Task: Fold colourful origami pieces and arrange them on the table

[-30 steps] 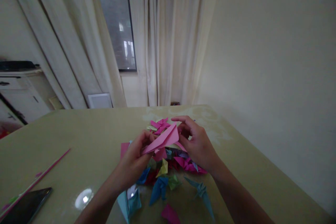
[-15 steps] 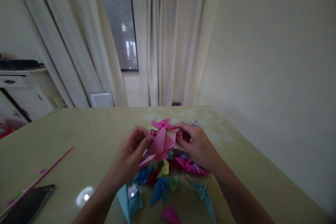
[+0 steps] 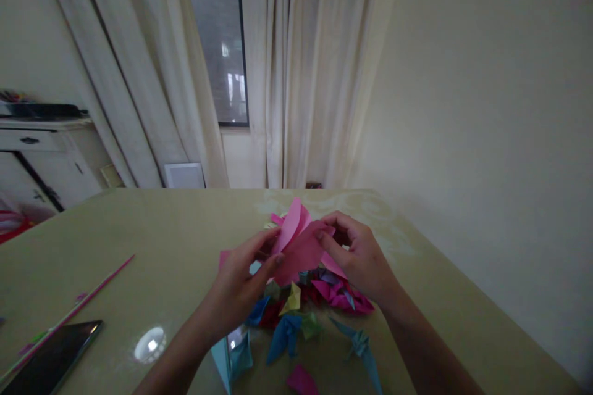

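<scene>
A pink sheet of paper, partly folded, is held up between both hands above a heap of folded paper figures in pink, blue, green and yellow. My left hand pinches the sheet's lower left side with thumb and fingers. My right hand grips its right side, fingers curled over the edge. The sheet's upper flap curves upward. The heap lies on the pale green table just beneath and in front of my hands.
A dark phone lies at the table's near left, with a thin pink strip running diagonally beside it. Pale curtains and a window stand behind the table. A white cabinet is at far left; a bare wall lies to the right.
The pink paper was turned and opened between my hands; its flap now curls upward. Both hands shifted slightly right and kept their grip. The view tilted a little.
</scene>
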The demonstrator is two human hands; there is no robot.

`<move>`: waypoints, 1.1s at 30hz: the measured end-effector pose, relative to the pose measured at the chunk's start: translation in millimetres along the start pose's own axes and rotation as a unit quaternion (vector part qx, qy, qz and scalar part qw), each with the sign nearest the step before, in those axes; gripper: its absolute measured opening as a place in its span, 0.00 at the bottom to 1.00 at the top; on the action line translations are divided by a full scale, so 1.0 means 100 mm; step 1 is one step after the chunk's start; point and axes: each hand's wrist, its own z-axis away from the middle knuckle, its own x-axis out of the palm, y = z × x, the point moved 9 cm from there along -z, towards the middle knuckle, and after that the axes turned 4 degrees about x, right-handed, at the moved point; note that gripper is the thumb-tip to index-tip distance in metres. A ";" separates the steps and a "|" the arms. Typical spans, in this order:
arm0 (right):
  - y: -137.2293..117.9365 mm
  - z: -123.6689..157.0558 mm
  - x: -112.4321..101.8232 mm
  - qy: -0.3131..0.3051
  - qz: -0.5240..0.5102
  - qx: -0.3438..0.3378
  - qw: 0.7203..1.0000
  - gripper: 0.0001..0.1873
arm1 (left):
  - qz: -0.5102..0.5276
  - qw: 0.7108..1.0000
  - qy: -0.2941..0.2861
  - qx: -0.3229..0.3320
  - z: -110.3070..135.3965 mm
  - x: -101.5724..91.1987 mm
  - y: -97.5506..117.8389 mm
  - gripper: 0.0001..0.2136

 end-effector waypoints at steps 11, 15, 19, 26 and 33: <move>-0.20 0.05 0.13 -0.035 0.061 -0.059 0.996 0.09 | -0.071 0.996 0.009 0.043 -0.04 0.00 0.11 0.11; -0.12 0.03 0.05 0.005 0.041 -0.042 0.998 0.10 | -0.055 0.996 0.069 0.014 -0.03 -0.22 0.04 0.14; -0.11 -0.03 -0.14 0.065 0.067 -0.055 0.994 0.13 | -0.118 0.981 0.155 0.007 -0.07 -0.63 -0.10 0.15; 0.64 -0.21 -0.01 -0.066 0.306 0.039 0.949 0.23 | -0.191 0.977 0.000 -0.096 -0.13 -0.78 -1.04 0.20; 1.12 -0.18 0.29 -0.172 0.288 0.044 0.941 0.14 | -0.278 0.959 0.016 -0.057 -0.15 -0.75 -1.17 0.23</move>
